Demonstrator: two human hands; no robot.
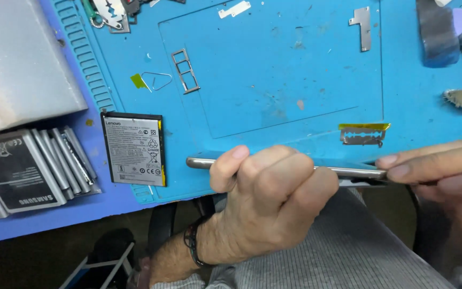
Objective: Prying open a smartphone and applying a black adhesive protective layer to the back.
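A slim silver phone (348, 171) is held edge-on over the near edge of the blue work mat (274, 80). My left hand (268, 203) is closed around the phone's left half, thumb on top. My right hand (439, 166) pinches the phone's right end with its fingertips, where a thin layer shows slightly parted from the body. A flat grey phone battery (133, 150) lies on the mat to the left of my left hand.
A razor blade with a yellow strip (363, 134) lies just beyond the phone. A metal card tray (185, 71), a wire clip (156, 80) and a metal bracket (363, 28) lie farther back. Several stacked batteries (28, 168) and a white foam block (17, 59) are at left.
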